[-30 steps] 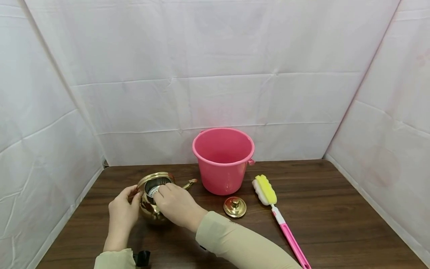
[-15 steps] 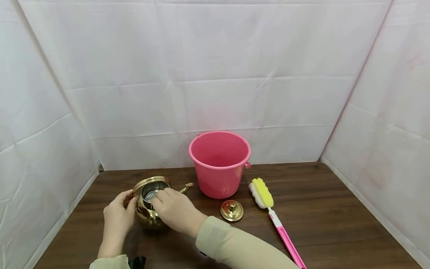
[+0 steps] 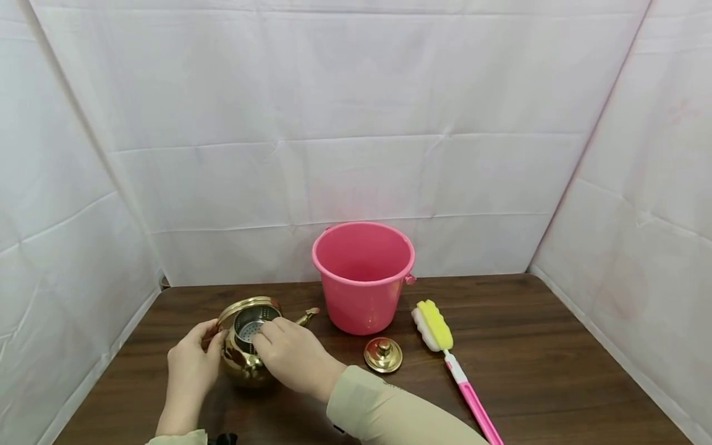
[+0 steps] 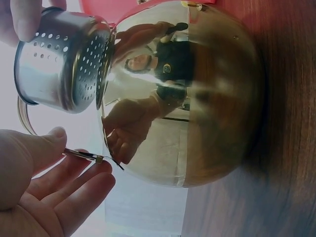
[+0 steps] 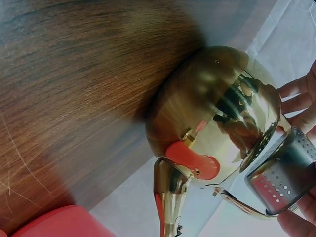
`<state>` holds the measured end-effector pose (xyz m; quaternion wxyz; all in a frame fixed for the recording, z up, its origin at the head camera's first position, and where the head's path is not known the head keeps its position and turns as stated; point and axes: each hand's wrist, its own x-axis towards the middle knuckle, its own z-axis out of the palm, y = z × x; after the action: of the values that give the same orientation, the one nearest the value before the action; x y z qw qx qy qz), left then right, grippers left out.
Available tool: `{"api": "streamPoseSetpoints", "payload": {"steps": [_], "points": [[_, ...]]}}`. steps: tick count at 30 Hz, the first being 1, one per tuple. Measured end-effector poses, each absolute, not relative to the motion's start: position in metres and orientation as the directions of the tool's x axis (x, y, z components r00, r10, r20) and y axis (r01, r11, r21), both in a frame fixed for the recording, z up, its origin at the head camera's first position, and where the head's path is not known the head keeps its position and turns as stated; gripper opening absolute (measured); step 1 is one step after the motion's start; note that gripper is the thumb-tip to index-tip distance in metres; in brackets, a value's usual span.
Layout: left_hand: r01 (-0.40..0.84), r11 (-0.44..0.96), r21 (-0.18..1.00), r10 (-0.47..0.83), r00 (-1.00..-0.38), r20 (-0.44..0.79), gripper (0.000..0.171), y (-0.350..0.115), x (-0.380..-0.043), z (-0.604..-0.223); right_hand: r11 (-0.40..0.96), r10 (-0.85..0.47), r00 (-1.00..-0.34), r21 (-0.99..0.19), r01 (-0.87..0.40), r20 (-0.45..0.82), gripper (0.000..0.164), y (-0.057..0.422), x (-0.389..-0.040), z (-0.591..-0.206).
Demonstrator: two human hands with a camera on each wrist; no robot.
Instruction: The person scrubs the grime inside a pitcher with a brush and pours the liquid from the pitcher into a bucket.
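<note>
A shiny gold teapot [image 3: 245, 372] stands on the table at the left, its spout pointing right. My left hand [image 3: 191, 364] pinches the teapot's raised hoop handle [image 4: 79, 154] between thumb and fingers on the left side. Right over the open mouth is a steel infuser basket [image 4: 59, 61] with small holes; the left wrist view shows it outside the pot, its base at the opening. My right hand [image 3: 295, 358] pinches the basket's rim, with fingertips [image 4: 27, 24] at its edge. In the right wrist view the perforated basket [image 5: 281, 177] tilts beside the teapot's mouth.
A pink bucket [image 3: 360, 309] stands behind and right of the teapot. The gold lid [image 3: 383, 355] lies in front of the bucket. Farther right lies a sponge bottle brush [image 3: 436, 326] with a pink handle. White sheets [image 3: 356, 123] enclose the dark wooden table [image 3: 534, 358].
The head view has shifted slightly, so everything sits a little lower and to the left. The infuser basket has turned a little, showing more of its perforated floor. Both hands keep their grips.
</note>
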<state>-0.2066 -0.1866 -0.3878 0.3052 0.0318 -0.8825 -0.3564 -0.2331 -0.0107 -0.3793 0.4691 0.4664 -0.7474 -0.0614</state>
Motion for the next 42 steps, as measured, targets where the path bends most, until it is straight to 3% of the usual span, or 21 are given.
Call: {"api": "streamPoseSetpoints", "payload": {"steps": [9, 18, 25, 35, 42], "points": [[0.145, 0.738, 0.659, -0.281, -0.822, 0.495, 0.021, -0.187, -0.208, -0.387, 0.55, -0.746, -0.095, 0.529, -0.646, 0.659, 0.018, -0.011, -0.235, -0.381], [0.142, 0.739, 0.659, -0.278, -0.826, 0.49, 0.021, -0.186, -0.206, -0.388, 0.539, -0.74, -0.073, 0.524, -0.66, 0.669, 0.037, -0.009, -0.229, -0.375], [0.122, 0.735, 0.667, -0.287, -0.836, 0.469, 0.022, -0.186, -0.206, -0.386, 0.527, -0.738, -0.049, 0.528, -0.666, 0.673, 0.03, -0.003, -0.221, -0.362], [0.135, 0.735, 0.664, -0.279, -0.833, 0.478, 0.023, -0.187, -0.205, -0.386, 0.52, -0.734, -0.061, 0.502, -0.691, 0.676, 0.023, 0.0, -0.229, -0.382], [0.134, 0.733, 0.666, -0.277, -0.836, 0.474, 0.023, -0.186, -0.205, -0.385, 0.515, -0.727, -0.071, 0.475, -0.713, 0.683, 0.03, 0.004, -0.227, -0.381]]}}
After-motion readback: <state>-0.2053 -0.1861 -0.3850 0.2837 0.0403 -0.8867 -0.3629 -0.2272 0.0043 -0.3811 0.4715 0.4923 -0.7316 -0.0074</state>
